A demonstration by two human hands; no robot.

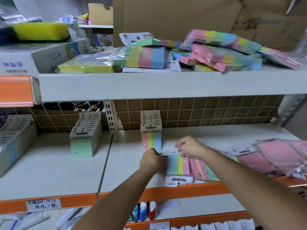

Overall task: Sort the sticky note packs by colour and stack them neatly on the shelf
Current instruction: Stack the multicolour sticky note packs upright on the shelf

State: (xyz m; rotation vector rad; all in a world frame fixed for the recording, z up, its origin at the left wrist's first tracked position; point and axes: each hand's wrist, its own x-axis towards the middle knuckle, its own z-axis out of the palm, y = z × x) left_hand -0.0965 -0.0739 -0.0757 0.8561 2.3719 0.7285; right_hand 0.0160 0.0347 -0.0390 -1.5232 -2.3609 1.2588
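Here we see both of the person's hands reaching over the middle shelf [49,171], where several multicolour sticky note packs [178,165] lie flat near the orange front edge. The left hand [150,159] has its fingers curled over the left end of those packs, at the far end of the top one, so it seems to grip them, though motion blur hides the fingertips. The right hand [189,147] hovers just above and behind the same packs with fingers loosely bent; we cannot tell whether it pinches a pack header or holds nothing. Just behind the left hand, an upright row of striped packs [151,138] stands against the wire grid back panel [216,112]. Further left, a row of green packs [83,141] stands upright too. To the right, pink packs in clear wrap [269,156] lie in a loose overlapping heap. On the upper shelf [149,85], more rainbow-striped packs [216,52] are piled untidily in front of a large cardboard box [182,15], with a yellow sponge [41,30] at the far left.
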